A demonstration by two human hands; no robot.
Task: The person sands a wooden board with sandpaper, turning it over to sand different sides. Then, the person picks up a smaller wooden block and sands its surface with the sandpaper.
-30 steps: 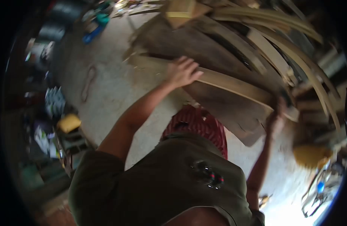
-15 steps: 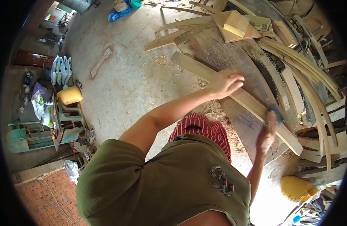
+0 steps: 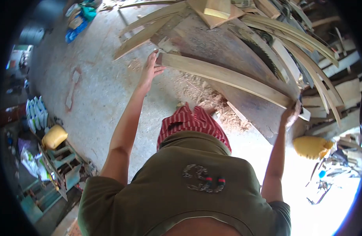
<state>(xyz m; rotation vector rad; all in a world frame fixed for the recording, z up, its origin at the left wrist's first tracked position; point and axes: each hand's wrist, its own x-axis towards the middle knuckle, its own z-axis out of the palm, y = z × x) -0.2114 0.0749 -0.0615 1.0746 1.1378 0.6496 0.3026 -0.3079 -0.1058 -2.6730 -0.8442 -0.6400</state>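
A long wooden board (image 3: 224,74) lies slantwise over the dark worktable (image 3: 200,39). My left hand (image 3: 149,72) is at the board's left end, one finger up by the far corner and the others reaching along the near edge. Near the right end, my right hand (image 3: 291,115) is closed around a dark flat pad (image 3: 300,96), which shows only in part past the fingers. That hand overlaps the end of the board and is slightly blurred.
Curved wooden strips (image 3: 295,37) and offcuts pile up at the right. A wooden block (image 3: 217,8) sits at the table's far side. Shavings (image 3: 212,102) cover the floor near my feet. Yellow sacks (image 3: 312,147) (image 3: 55,136) stand on both sides.
My left hand has moved from above the board's middle to its left end. The right hand, with the dark pad, has gone to the right end. The board has turned a little; the view has shifted.
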